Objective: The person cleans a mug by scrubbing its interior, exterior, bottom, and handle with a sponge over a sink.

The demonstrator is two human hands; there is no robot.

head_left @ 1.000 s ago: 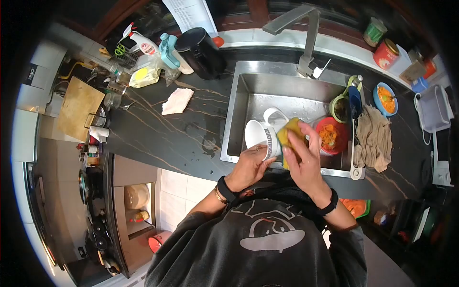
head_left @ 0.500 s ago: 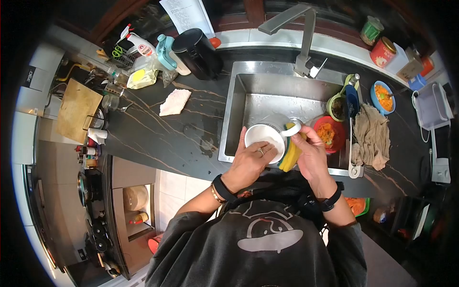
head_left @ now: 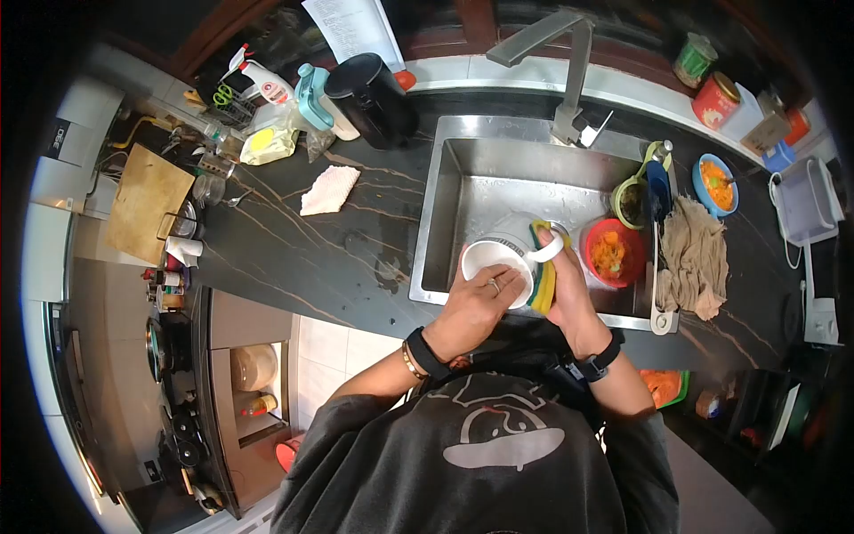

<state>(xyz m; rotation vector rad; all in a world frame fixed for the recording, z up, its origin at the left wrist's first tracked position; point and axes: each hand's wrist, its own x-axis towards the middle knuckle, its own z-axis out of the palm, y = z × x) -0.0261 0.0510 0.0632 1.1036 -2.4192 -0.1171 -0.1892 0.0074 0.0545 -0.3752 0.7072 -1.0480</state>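
Observation:
Over the front of the sink, a white mug (head_left: 478, 258) is tilted with its mouth towards me. My left hand (head_left: 480, 307) grips it at the rim, fingers inside the mug. Its handle (head_left: 547, 250) points right, towards my right hand (head_left: 571, 289). That hand presses a yellow and green sponge (head_left: 543, 289) against the mug's outer side, below and behind the handle. The right fingertips are partly hidden behind the sponge and handle. To the right in the sink sits a red bowl (head_left: 633, 254) with orange food scraps.
The steel sink (head_left: 429, 222) has a tall faucet (head_left: 569, 89) behind it. A green strainer (head_left: 625, 209), a brown cloth (head_left: 694, 258) and a blue bowl (head_left: 701, 191) of orange food are on the right. A pink cloth (head_left: 329, 190) and black canister (head_left: 365, 102) are on the left counter.
My right hand has moved from the mug's handle to behind the sponge, which now stands more upright against the mug's side. My left hand keeps its grip; the view has shifted slightly.

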